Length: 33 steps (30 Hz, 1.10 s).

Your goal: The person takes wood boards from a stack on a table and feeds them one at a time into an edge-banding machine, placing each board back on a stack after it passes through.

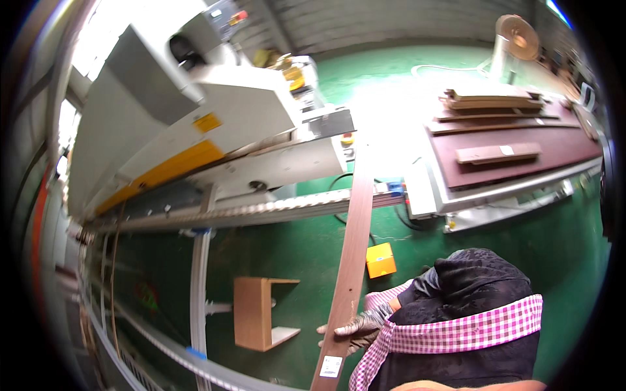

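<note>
A long, narrow brown wooden board [349, 274] runs from the lower edge up toward the machine's rail. Near its close end it carries a small white label [330, 366]. What looks like my left hand [362, 328], in a pale striped glove, grips the board close to that label, with fingertips showing past its left edge. Part of the hand lies under the board, hidden from view. Dark clothing with a pink checked band [469, 329] fills the lower right. My right hand cannot be made out.
A large white machine [248, 98] with yellow stripes stands left, its metal rail [280, 207] crossing the middle. Brown panels and strips lie on a table [482, 171] at the right. On the green floor are an orange-yellow box [381, 260] and a tan open-sided box [252, 313]. A fan [517, 38] stands behind.
</note>
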{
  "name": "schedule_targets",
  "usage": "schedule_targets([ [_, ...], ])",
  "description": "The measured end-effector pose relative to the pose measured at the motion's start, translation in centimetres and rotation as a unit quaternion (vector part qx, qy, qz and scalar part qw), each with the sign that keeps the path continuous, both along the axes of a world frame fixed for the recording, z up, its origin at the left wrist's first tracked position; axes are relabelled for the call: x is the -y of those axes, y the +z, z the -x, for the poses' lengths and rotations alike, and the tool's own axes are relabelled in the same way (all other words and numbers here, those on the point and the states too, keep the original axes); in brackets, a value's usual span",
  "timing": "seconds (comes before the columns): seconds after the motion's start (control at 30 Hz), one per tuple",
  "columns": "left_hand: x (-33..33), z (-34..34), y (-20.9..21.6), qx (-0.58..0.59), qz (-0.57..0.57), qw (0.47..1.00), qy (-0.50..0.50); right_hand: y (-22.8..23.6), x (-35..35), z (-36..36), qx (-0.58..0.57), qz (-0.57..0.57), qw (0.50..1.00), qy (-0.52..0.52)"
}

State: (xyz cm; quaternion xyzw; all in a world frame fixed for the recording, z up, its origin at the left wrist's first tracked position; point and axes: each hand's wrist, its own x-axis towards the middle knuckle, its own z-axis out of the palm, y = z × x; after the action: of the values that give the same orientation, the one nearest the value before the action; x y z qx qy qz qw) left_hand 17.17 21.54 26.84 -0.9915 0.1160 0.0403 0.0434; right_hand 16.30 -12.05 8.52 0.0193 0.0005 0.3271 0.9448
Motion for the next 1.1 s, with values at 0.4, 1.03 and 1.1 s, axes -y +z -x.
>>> schedule_targets([
  [0.4, 30.8, -8.2, 4.5, -0.037, 0.030, 0.918, -0.393, 5.3, 30.6, 14.5, -0.039, 0.222, 0.782, -0.580],
  [1.03, 76.3, -8.9, -6.6, -0.029, -0.189, 0.870, -0.455, -11.9, 81.9, 50.8, -0.338, 0.254, 0.468, -0.776],
  [1.1, 79.2, -12.5, -10.3, -0.265, -0.299, 0.848, -0.349, -12.9, 85.5, 51.1, -0.356, 0.290, 0.438, -0.773],
])
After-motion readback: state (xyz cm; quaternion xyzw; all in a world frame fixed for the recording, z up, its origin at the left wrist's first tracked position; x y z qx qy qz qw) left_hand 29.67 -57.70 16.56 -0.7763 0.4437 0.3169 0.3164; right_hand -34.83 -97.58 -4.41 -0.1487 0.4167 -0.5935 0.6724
